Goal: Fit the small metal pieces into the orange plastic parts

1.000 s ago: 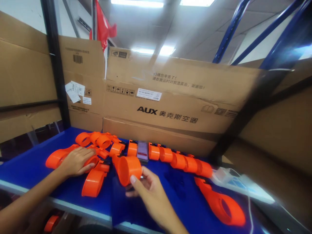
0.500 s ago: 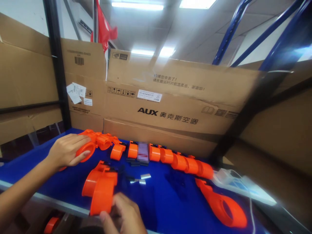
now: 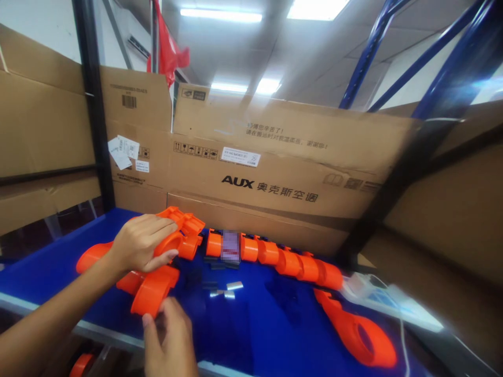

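Right hand [image 3: 173, 335], fingers curled, pinches the near end of an orange housing [image 3: 151, 293] overhanging the bench [image 3: 251, 324] edge; a slip likely drops it. Left hand [image 3: 141, 243], palm down, fingers spread, grips another orange part [image 3: 178, 235]. Behind: orange ring row [image 3: 291, 259], cardboard box [image 3: 275, 173].

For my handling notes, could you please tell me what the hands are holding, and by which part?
The left hand grips an orange ring-shaped part over its top rim. The right hand touches the near edge of another orange part; a grip cannot be told.
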A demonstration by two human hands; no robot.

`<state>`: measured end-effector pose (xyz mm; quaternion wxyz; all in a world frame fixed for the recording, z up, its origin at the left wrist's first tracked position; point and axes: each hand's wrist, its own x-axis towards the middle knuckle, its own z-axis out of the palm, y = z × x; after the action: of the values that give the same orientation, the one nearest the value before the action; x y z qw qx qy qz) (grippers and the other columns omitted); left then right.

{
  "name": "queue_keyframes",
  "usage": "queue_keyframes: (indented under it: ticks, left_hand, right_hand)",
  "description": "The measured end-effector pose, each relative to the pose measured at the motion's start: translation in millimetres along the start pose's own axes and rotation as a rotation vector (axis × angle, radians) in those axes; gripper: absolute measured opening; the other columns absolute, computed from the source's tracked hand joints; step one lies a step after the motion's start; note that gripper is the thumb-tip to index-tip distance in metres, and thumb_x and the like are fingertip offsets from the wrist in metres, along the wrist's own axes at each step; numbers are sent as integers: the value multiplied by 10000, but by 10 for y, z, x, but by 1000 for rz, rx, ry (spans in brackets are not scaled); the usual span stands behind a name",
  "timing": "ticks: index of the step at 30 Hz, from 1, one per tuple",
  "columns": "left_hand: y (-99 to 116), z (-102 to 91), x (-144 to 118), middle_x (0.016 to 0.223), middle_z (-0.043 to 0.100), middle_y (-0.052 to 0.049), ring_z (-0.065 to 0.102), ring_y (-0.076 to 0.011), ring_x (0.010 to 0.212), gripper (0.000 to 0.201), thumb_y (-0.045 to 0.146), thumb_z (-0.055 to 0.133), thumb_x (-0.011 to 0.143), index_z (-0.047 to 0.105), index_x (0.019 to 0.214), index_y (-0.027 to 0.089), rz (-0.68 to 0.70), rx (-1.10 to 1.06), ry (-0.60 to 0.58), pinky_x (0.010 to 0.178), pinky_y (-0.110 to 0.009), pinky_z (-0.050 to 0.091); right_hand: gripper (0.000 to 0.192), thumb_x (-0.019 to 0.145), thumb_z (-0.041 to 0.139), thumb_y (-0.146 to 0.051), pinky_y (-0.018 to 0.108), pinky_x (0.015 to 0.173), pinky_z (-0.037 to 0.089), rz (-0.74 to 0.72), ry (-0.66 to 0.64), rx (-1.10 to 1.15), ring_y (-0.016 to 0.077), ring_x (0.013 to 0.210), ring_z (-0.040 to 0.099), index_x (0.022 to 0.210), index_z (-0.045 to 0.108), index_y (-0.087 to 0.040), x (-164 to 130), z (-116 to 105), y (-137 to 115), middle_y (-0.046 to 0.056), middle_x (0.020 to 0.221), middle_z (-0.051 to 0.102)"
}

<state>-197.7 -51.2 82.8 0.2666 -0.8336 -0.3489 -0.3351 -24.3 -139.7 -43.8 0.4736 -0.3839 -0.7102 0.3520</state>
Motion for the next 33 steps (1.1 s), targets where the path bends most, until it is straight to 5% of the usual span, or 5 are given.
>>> queue_keyframes:
  ticks: [10,16,19,22,33]
  left_hand:
    - [448,68,125,1084,745,-107,697,-309,969,397,515,595,852,732,1076,218,20,-69,-71,864,-447,538]
    - [537,28,56,1121,739,-131,695,-327,985,428,486,592,851,706,1137,189,-60,-3,-47,890,-458,529]
    - [556,8,42,1132,740,-119,692,-318,1017,401,468,559,871,694,1140,203,-90,-14,-23,931,-451,518]
    - [670,35,47,1140,738,-118,692,-320,1020,368,454,525,885,697,1094,206,-74,-66,-14,916,-456,526]
    - [1271,402,-253,1124,739,-148,708,-317,976,416,443,560,872,680,1134,143,-57,-169,-25,889,-449,543]
  right_hand:
    - [339,904,514,-134,374,865,541,-59,-89,-119,260,981,676,1204,597,-269,143,56,73,67,1070,683]
    - [364,880,532,-118,492,1033,443,-159,-192,-469,311,1121,624,1209,645,-225,246,-508,-160,121,1163,679]
    - [601,788,721,-260,651,1106,282,-198,-296,-641,430,1370,398,1367,560,-262,316,-807,-149,154,1475,494]
    - [714,722,796,-364,709,1116,173,-172,-408,-694,471,1425,289,1389,545,-319,366,-965,-56,121,1522,457]
    - [629,960,488,-435,636,1177,55,-42,-403,-939,386,1484,188,1550,294,-332,272,-1448,211,45,1602,353]
